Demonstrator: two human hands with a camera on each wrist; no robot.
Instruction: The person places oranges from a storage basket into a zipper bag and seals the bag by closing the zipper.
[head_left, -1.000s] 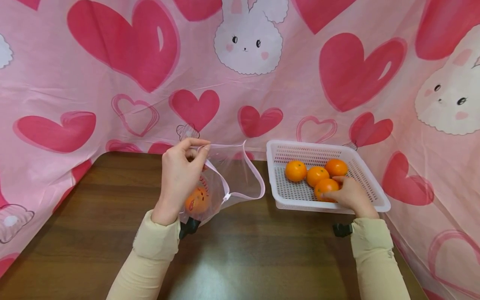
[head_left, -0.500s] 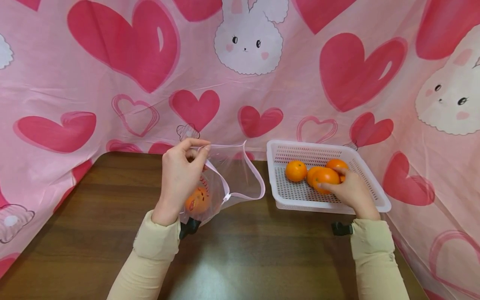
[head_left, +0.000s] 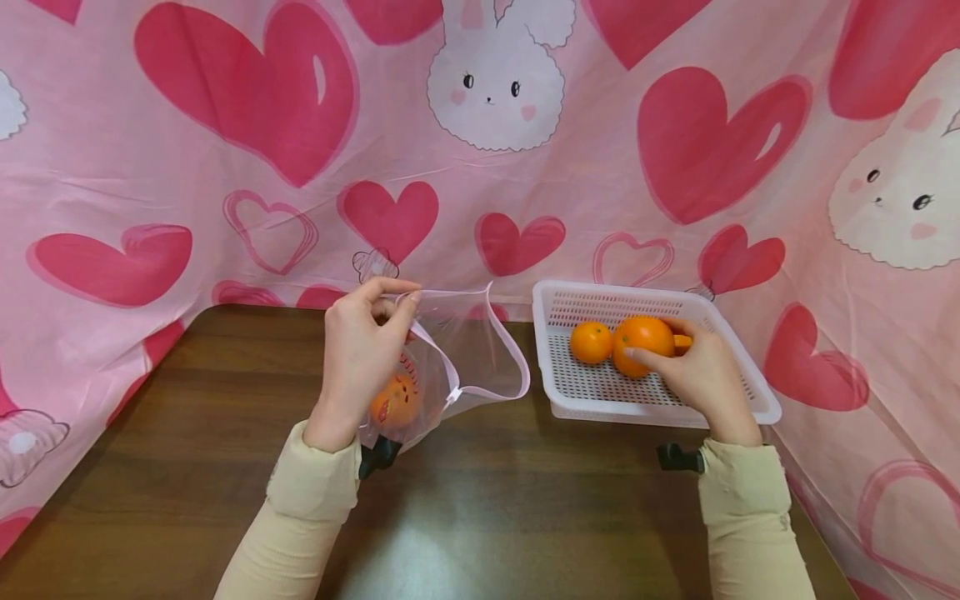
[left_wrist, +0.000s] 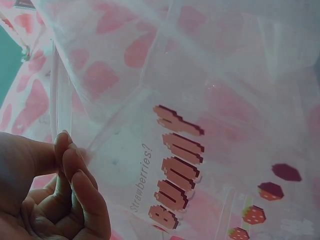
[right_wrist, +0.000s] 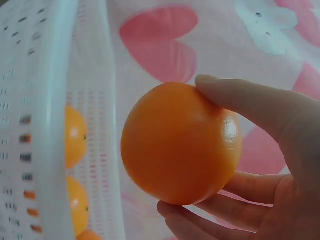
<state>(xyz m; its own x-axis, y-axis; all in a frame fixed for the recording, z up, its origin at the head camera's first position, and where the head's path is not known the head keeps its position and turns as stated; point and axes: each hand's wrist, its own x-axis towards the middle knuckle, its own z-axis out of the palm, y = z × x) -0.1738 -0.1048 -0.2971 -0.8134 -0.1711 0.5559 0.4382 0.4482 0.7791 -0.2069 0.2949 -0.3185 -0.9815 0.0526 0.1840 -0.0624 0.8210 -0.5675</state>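
Note:
My left hand (head_left: 360, 358) pinches the rim of a clear zip bag (head_left: 483, 354) between thumb and fingers, and the bag's mouth gapes to the right. Inside the bag, low down, an orange (head_left: 395, 402) shows through the printed plastic. In the left wrist view the bag carries pixel-style "BUNNY" lettering (left_wrist: 175, 175). Over the white basket (head_left: 600, 411), my right hand (head_left: 705, 379) holds another orange (head_left: 642, 343), raised above the basket floor. The right wrist view shows that orange (right_wrist: 177, 145) gripped between thumb and fingers.
One orange (head_left: 591, 342) lies in the basket to the left of the held one. Another orange (head_left: 682, 344) is mostly hidden behind the held fruit and fingers. The brown wooden table (head_left: 480, 517) backs onto a pink cloth (head_left: 525, 183) printed with hearts and rabbits.
My right hand has lifted an orange from the basket's front right and moved it up and slightly left. The left hand and the bag have stayed in place.

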